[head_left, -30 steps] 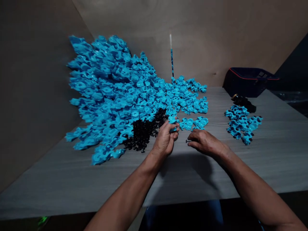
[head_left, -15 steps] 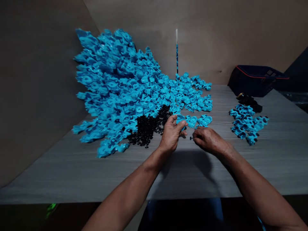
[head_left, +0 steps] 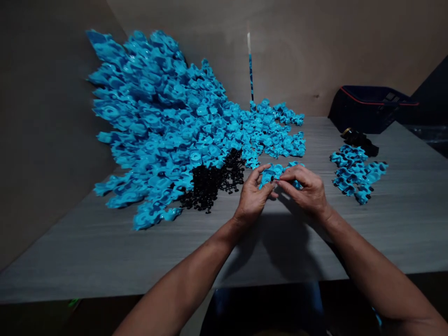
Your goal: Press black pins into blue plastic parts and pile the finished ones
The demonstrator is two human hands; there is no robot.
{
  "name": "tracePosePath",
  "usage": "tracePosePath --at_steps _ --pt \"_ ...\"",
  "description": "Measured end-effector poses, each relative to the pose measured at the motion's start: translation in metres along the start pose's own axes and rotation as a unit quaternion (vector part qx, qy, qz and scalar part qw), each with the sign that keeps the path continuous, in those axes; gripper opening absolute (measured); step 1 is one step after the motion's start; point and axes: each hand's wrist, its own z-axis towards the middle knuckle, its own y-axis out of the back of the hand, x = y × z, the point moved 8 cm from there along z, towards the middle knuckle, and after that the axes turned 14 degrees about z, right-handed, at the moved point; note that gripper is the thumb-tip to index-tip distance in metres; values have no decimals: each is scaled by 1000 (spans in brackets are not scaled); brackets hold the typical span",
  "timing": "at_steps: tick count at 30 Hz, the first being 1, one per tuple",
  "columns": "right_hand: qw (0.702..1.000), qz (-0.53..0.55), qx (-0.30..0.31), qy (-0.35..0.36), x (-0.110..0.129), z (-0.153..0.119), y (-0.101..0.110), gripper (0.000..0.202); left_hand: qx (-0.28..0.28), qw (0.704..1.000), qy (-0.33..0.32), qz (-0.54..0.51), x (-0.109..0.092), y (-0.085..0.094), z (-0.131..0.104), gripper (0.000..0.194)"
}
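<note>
My left hand is closed on a small glossy blue plastic piece, partly covered by the fingers. Between thumb and fingertips, my right hand pinches a thin black axle-like pin and brings it against the blue piece; whether it has entered the piece I cannot tell. Just behind both hands lie a few more blue pieces, half hidden. Left of my left hand is a heap of black pins with knobbed ends. Beyond it rises a large pile of blue pieces.
At the right lies a group of blue pieces with black ends. Behind it are a black object with a gold-coloured ring and a dark bag with red trim. A thin upright blue strip shows against the back wall.
My right hand has lifted the black pin from near the table and moved up and left to the blue piece in my left hand. The view has shifted slightly.
</note>
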Motion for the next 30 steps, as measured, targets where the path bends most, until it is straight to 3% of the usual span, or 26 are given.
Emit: tracePosePath --at_steps 9,16,24,30 --pt "975 -142 50 163 21 -8 -11 9 20 999 -22 17 -8 -11 -9 48" --pt "973 -153 60 164 21 -7 -12 13 35 999 -26 10 -10 -15 -10 40" --pt "975 -137 61 165 24 -7 -12 15 59 998 6 -30 -7 -19 -11 49" --pt "972 -148 73 168 26 -5 -12 19 70 997 1 -43 -5 -21 -11 45"
